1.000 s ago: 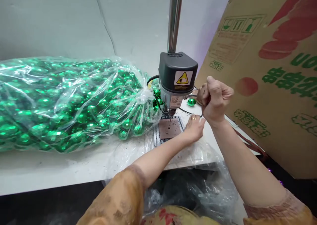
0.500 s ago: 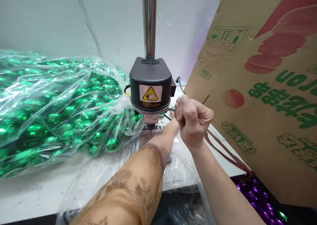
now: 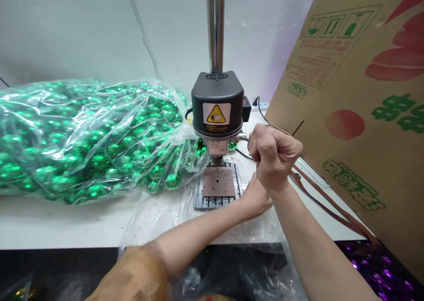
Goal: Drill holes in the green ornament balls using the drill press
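A small black drill press (image 3: pixel 217 104) with a yellow warning label stands on the white table. Beneath its chuck, a brownish square plate (image 3: pixel 228 184) with a dark hole lies on the grey slotted base (image 3: pixel 198 201), with dark shavings around it. My right hand (image 3: pixel 273 153) is closed in a fist to the right of the drill head; what it grips, if anything, is hidden. Low at the right edge of the base is my left hand (image 3: pixel 258 199), partly behind my right wrist, its fingers mostly hidden.
A clear bag of shiny green beads (image 3: pixel 99 146) lies left of the press. A large cardboard box (image 3: pixel 331 93) leans at the right, with a brown strap (image 3: pixel 331 208) beside it. Clear plastic film (image 3: pixel 159 217) hangs over the table's front edge. Purple shiny pieces (image 3: pixel 380 270) sit lower right.
My left hand has drawn back towards me from behind my right hand, uncovering the plate and base. My right fist stays beside the drill head. The whole view has shifted left.
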The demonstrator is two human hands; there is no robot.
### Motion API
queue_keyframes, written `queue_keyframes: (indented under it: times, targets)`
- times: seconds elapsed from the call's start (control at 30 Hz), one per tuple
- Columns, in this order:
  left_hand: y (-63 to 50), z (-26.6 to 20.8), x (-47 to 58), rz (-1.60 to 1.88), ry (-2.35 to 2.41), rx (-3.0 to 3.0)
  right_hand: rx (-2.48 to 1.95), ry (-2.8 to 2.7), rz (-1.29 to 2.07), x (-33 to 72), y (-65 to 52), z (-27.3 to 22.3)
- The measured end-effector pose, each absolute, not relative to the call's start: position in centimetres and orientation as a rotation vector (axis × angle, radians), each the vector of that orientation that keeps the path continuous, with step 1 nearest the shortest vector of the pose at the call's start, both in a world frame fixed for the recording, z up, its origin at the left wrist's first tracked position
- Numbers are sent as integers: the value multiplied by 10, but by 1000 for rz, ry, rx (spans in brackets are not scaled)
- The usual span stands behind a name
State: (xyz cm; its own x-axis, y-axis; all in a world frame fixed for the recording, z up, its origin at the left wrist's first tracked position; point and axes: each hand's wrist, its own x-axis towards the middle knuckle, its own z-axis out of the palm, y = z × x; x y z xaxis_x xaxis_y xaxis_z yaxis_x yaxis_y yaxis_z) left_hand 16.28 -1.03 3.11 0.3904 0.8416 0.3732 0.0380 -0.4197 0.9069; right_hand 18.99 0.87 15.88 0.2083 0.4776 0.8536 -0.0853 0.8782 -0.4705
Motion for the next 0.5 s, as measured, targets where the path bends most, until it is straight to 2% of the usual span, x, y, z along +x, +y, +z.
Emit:
queue_keyframes:
  times: [0.07, 0.27, 0.5]
  targets:
    - [-34, 25, 130, 1153, 817, 1680, -361, -1334, 397, 191, 7, 157]
    - [-67, 25, 45, 1431, 915, 702, -450, -1288, 403, 190, 6, 166]
    - [-42, 21, 15, 1433, 820, 558, -428, -1214, 500, 185, 21, 182]
